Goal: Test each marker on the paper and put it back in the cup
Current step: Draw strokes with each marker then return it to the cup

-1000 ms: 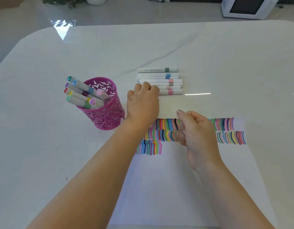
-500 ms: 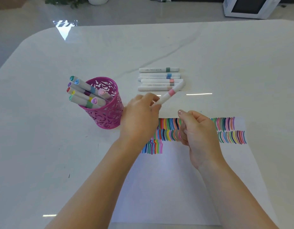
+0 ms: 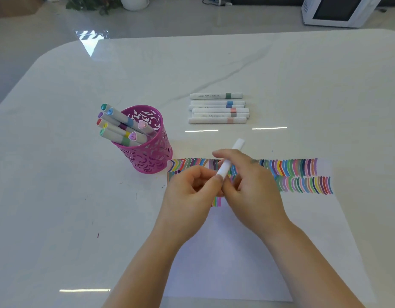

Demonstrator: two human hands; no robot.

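Item, well to the left of the left hand: pink cut-out plastic cup (image 3: 147,156). It is standing upright and holding a bundle of grey-white markers with coloured end caps (image 3: 120,130), all leaning leftward.

Left hand (image 3: 190,194): its fingers are curling, with the fingertips pinching the near end of a white-barrelled marker (image 3: 227,163).

Right hand (image 3: 254,190): its fingers are wrapping the same barrel, whose far end is poking out above them.

Step in hand, by my reckoning: uncapping for a test stroke. The next move is likely calling for a straight pull apart, then setting the tip down on bare sheet just below the hands.

Beyond the hands: six loose white markers (image 3: 218,110) are lying in a row.

Beneath both hands: a white paper sheet (image 3: 225,252) is carrying bands of coloured strokes.
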